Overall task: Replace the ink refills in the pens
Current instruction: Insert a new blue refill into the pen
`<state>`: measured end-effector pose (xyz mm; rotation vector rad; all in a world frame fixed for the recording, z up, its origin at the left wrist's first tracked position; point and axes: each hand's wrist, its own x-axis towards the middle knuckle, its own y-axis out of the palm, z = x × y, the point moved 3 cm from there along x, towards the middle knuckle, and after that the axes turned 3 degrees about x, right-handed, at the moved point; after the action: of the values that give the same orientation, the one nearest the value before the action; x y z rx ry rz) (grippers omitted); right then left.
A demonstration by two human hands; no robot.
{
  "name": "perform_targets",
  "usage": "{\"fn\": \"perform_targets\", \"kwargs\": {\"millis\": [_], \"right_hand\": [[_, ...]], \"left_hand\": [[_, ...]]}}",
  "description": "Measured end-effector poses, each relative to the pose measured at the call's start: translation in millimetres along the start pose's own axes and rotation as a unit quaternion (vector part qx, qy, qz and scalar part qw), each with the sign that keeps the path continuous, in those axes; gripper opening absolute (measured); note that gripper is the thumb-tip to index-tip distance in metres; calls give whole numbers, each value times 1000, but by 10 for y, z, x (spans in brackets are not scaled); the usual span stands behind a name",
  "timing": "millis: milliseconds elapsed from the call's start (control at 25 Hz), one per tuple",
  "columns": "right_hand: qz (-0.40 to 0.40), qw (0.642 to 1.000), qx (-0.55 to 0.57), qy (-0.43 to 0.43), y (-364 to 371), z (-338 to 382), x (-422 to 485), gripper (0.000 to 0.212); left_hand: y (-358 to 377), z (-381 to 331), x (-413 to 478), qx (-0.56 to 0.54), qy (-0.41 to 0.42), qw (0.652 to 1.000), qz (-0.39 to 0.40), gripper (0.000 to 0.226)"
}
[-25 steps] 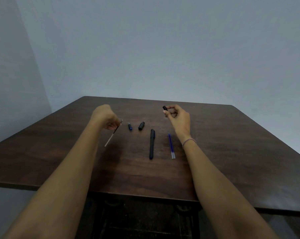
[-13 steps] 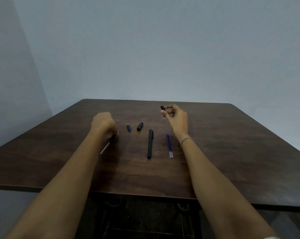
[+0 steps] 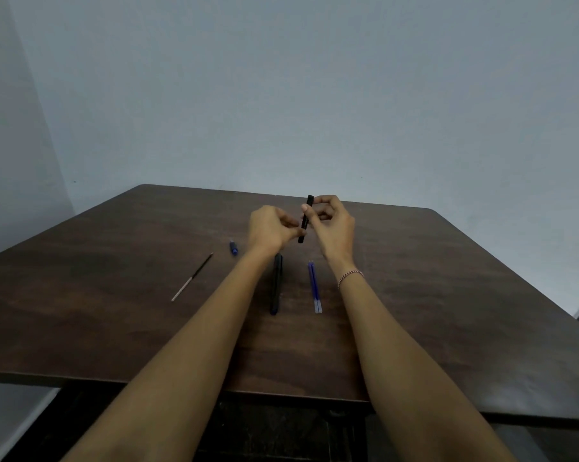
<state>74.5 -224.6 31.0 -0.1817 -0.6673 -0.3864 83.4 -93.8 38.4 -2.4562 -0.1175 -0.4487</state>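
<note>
Both hands meet above the far middle of the bench (image 3: 481,295) and share one thing: the right hand (image 3: 333,225) pinches the upper part of a black pen barrel (image 3: 304,221) between thumb and curled fingers, while the left hand (image 3: 270,228), its fingers also curled, nips the barrel's lower end at the fingertips. The barrel stands nearly upright in the air, clear of the wood, its top poking just above the right fingers. Whether it is open at either end cannot be told. On the bench lie five loose things. One whole black pen (image 3: 276,285) lies lengthwise below the left wrist, partly hidden by the forearm. Two blue ink refills (image 3: 314,288) lie side by side and touching, just to the right of that pen and beside the right forearm. One thin refill (image 3: 192,281), dark along its far half and pale along its near half, lies aslant well to the left. One small blue pen part (image 3: 234,248) sits between that thin refill and the left hand. A beaded bracelet (image 3: 350,277) circles the right wrist. The bench is dark brown wood with rounded corners, standing in a room with plain pale blue-grey walls that meet in a corner on the left.
</note>
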Motion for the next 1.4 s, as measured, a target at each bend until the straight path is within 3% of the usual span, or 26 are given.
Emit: {"fn": "perform_targets", "kwargs": {"millis": [240, 400, 440, 520, 640, 960, 1400], "right_hand": [[72, 997, 9, 11, 163, 9, -13, 14], [-4, 986, 122, 112, -60, 39, 116, 24], [0, 985, 90, 150, -145, 20, 146, 22], [91, 965, -75, 235, -283, -74, 152, 20], [250, 879, -259, 313, -341, -141, 89, 21], [292, 865, -222, 343, -245, -49, 46, 13], [285, 866, -232, 338, -283, -14, 79, 29]], "left_hand": [[-4, 143, 28, -9, 11, 1000, -6, 17], [-56, 115, 73, -2, 22, 999, -48, 22], [-64, 116, 75, -5, 21, 998, -53, 24], [-81, 130, 79, -5, 25, 998, -59, 27], [-104, 151, 70, -1, 27, 997, -70, 28], [-118, 139, 29, 22, 28, 996, -79, 30], [-146, 124, -18, 33, 14, 996, -77, 27]]}}
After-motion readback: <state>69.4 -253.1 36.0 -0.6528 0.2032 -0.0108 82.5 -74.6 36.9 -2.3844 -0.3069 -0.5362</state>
